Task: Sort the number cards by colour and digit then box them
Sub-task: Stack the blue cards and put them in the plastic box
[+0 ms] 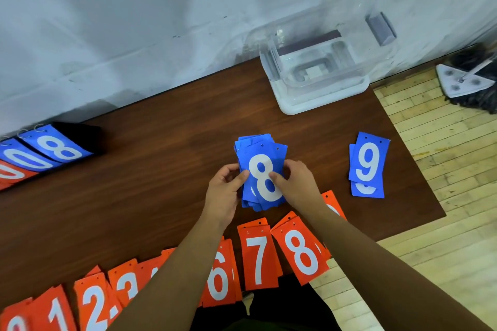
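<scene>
A dark brown wooden bench [161, 169] is carrying everything. Along its near edge, a row of orange number cards [259, 258] is showing white 1, 2, 3, 6, 7 and 8; both forearms are covering the cards between 3 and 6. A clear plastic box [295, 107] is standing open at the far right. A flip scoreboard [53, 148] at far left is reading 0 and 8 in blue. The left hand [223, 193] and right hand [298, 183] are pinching a stack of blue cards [262, 166], topped by 8, at mid-bench. A small blue pile [368, 166] topped by 9 is lying well to its right.
</scene>
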`<state>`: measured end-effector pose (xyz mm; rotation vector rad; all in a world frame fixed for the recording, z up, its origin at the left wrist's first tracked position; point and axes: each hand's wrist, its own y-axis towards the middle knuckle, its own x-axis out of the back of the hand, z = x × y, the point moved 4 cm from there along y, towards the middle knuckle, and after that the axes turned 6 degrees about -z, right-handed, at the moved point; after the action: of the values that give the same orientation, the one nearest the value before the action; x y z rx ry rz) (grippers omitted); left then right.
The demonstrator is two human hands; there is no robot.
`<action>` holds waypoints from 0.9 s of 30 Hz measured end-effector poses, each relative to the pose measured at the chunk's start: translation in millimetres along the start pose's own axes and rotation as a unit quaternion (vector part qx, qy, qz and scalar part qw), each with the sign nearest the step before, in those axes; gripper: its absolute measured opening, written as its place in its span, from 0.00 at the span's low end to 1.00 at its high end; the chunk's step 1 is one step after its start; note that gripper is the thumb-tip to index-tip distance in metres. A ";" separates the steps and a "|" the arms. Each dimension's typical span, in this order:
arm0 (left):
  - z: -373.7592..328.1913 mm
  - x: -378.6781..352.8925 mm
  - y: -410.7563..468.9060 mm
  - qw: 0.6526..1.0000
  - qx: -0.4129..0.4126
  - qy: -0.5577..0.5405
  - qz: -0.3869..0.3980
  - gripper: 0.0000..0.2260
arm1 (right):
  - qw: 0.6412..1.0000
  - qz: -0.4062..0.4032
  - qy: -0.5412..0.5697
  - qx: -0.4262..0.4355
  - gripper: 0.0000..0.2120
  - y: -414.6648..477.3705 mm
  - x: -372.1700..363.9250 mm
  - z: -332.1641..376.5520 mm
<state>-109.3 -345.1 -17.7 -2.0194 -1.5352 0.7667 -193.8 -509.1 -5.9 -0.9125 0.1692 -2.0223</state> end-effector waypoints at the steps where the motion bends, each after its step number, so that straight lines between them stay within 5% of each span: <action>1: -0.2 -4.6 -0.9 1.000 -0.003 0.006 0.011 0.09 | 1.000 -0.016 -0.013 0.009 0.16 -1.1 -0.6 -0.4; 7: 4.1 -24.0 -2.2 0.998 -0.016 0.042 0.044 0.08 | 0.999 0.016 0.024 -0.017 0.22 4.4 8.1 -19.7; 14: 12.7 -34.6 3.8 0.999 0.016 0.018 0.042 0.10 | 0.944 -0.239 -0.160 -0.158 0.32 32.9 108.2 -93.5; 21: 19.0 -35.8 8.4 0.999 0.039 0.027 0.027 0.13 | 0.911 -0.236 -0.224 -0.254 0.41 48.8 122.7 -128.8; 27: 17.6 -42.2 6.8 0.999 0.028 0.042 0.017 0.14 | 0.919 -0.207 -0.148 -0.302 0.45 61.8 116.3 -132.4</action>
<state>-125.6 -386.9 -29.1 -2.0151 -1.4207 0.7199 -279.1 -664.2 -65.5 -1.7547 0.4827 -2.2149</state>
